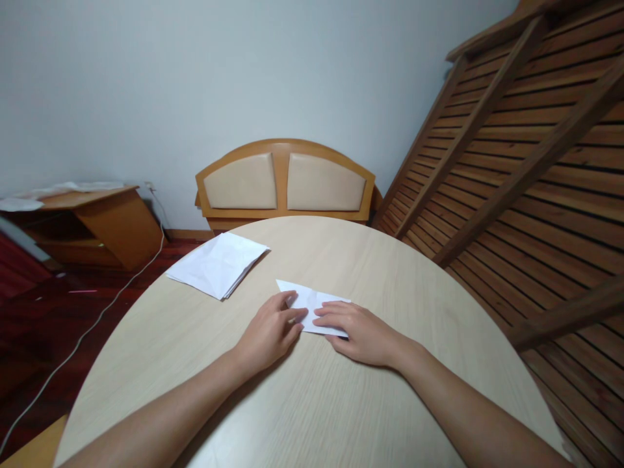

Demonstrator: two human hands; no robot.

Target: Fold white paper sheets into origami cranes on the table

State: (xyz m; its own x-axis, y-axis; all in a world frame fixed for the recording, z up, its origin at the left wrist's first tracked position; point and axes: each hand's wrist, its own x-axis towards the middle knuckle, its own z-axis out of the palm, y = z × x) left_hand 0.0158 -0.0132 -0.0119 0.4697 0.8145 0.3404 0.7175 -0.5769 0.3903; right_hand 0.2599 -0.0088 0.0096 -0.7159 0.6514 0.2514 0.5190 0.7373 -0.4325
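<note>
A small folded sheet of white paper [312,300] lies on the round table in front of me, with a pointed corner at its far left. My left hand [275,325] rests on the paper's left part, fingers spread and lying on top. On the right part is my right hand [358,330]. Its fingers lie over the paper while the thumb sits at the near edge, which looks slightly raised there. The palms hide some of the paper's ends.
A stack of white paper sheets [219,263] lies at the table's [390,266] left. Behind stands a padded headboard [283,175] against the wall. A wooden slatted frame [511,162] leans at the right. At the left are a wooden desk [112,227] and a white cable [104,312].
</note>
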